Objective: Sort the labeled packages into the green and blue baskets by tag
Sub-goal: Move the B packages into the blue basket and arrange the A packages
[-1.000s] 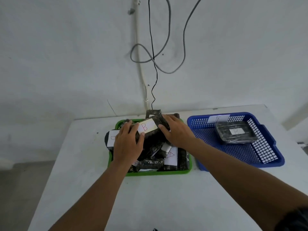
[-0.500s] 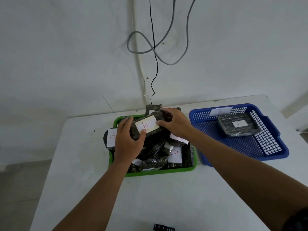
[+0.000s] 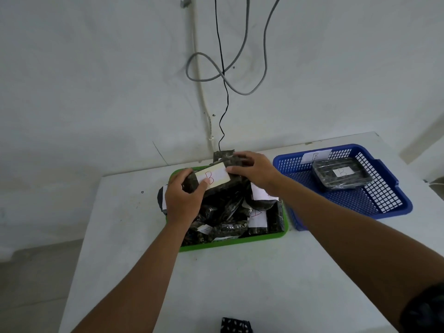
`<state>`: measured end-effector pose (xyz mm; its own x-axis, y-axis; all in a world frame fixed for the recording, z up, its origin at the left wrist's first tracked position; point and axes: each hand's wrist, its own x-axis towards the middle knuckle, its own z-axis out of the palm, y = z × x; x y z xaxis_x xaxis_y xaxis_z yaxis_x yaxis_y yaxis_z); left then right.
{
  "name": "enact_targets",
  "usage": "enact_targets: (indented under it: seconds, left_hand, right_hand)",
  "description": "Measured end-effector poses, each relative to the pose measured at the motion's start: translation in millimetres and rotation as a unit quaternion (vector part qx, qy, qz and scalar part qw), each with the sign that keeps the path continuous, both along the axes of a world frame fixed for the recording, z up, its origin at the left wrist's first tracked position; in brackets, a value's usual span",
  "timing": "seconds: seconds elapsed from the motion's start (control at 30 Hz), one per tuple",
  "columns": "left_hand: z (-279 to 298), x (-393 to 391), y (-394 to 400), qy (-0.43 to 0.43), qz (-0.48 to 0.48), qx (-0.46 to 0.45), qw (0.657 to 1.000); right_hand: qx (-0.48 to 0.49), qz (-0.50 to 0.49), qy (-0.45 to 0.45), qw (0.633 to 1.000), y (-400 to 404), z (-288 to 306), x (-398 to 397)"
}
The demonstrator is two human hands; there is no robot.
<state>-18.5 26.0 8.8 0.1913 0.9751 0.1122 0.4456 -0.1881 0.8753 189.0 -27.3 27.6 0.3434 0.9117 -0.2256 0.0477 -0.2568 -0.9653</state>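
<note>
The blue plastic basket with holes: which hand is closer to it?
Right. The right hand grips the far end of the B-tagged dark package over the green tray, just beside the blue plastic basket. The left hand holds its other end, farther away.

— what markings were legible at inspection?
— a red "b" stood on the white tag (image 3: pixel 212 176) of the dark package (image 3: pixel 216 186) held over the green basket (image 3: pixel 230 242).
— anything in the blue basket (image 3: pixel 389 207)?
— a "b" showed on the tag of the wrapped package (image 3: pixel 341 174) lying inside it, and a faint "b" on the paper label (image 3: pixel 316 156) at its far rim.
— the remaining tags in the green basket?
— marks were seen, none could be read.
</note>
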Motion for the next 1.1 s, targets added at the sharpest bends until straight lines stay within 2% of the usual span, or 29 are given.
enact_targets:
  seconds: [0.13,0.23,0.3,0.4,0.57,0.73,0.87,0.97,1.1]
  left_hand:
    - [18,4,1,-0.099,0.016,-0.059,0.993]
    - [32,22,-1,-0.234,-0.022,-0.179,0.955]
    - [38,38,-4,-0.27,-0.046,-0.231,0.933]
    - [42,73,-18,-0.256,-0.082,-0.25,0.93]
    - [39,154,-65,-0.25,-0.117,-0.275,0.921]
    - [15,236,-123,-0.187,-0.132,-0.294,0.928]
    - [-21,284,-157,-0.127,-0.111,-0.316,0.934]
    - [-46,305,-177,-0.093,-0.077,-0.337,0.934]
    - [-72,325,-189,-0.048,-0.047,-0.353,0.933]
  right_hand:
    - [0.044,-0.056,0.114,0.991,-8,22,11]
    - [0.077,-0.088,0.117,0.986,-25,30,27]
    - [0.09,-0.104,0.104,0.985,-41,34,41]
    - [0.094,-0.117,0.065,0.987,-73,36,72]
    - [0.057,-0.156,-0.065,0.984,-143,30,134]
    - [-0.035,-0.224,-0.202,0.953,-212,0,218]
    - [-0.13,-0.224,-0.291,0.921,-252,-38,279]
    - [-0.196,-0.207,-0.282,0.916,-269,-66,305]
    - [-0.203,-0.184,-0.204,0.94,-270,-101,320]
